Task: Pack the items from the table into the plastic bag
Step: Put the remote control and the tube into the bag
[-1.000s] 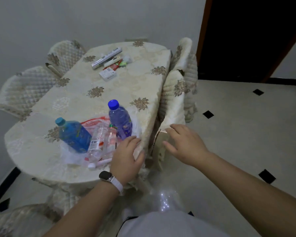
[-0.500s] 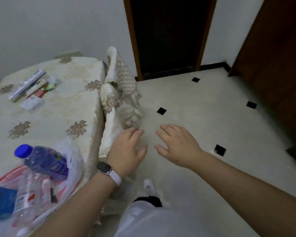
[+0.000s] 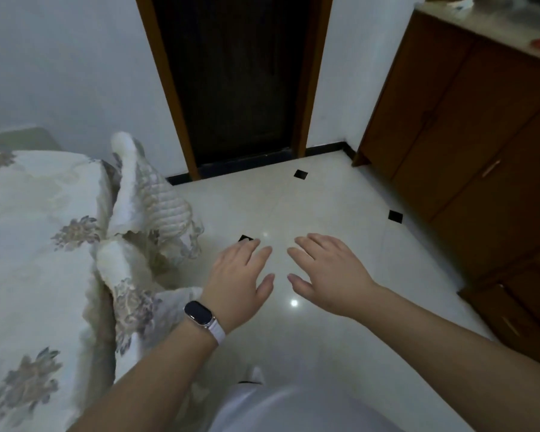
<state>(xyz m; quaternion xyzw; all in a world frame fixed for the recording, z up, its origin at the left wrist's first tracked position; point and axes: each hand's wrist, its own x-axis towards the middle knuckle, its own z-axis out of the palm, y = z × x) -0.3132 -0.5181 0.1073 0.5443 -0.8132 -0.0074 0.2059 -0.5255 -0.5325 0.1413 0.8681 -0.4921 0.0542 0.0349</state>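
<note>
Here, nearest to the camera, a pale piece of clothing (image 3: pixel 293 410) fills the bottom edge, and two bare forearms reach forward from it. The left hand (image 3: pixel 237 275) is held out flat with the palm down, the fingers spread a little, and it holds nothing. A smartwatch (image 3: pixel 199 312) with a dark face and a white band sits on its wrist. The right hand (image 3: pixel 328 272) is just beside the left one, thumbs almost facing each other but apart; it is also flat, open and holds nothing. Both hands are over the shiny tiled floor (image 3: pixel 325 207), not over the surface.

To the left of the hands is the surface (image 3: pixel 38 244), covered by a cream cloth with a flower pattern. Only its edge part is in view, and no items and no plastic bag can be seen on this part. Between the surface and the left hand stand chairs (image 3: pixel 144 198) with quilted cream covers, pushed close to the cloth.

To the right of the hands, well apart, is a brown wooden cabinet (image 3: pixel 468 126) with handles on its doors. Beyond the hands, small black tiles (image 3: pixel 300 174) are set in the pale floor. Farthest away is a dark doorway (image 3: pixel 237 79) with a brown frame in a white wall (image 3: pixel 60 63).
</note>
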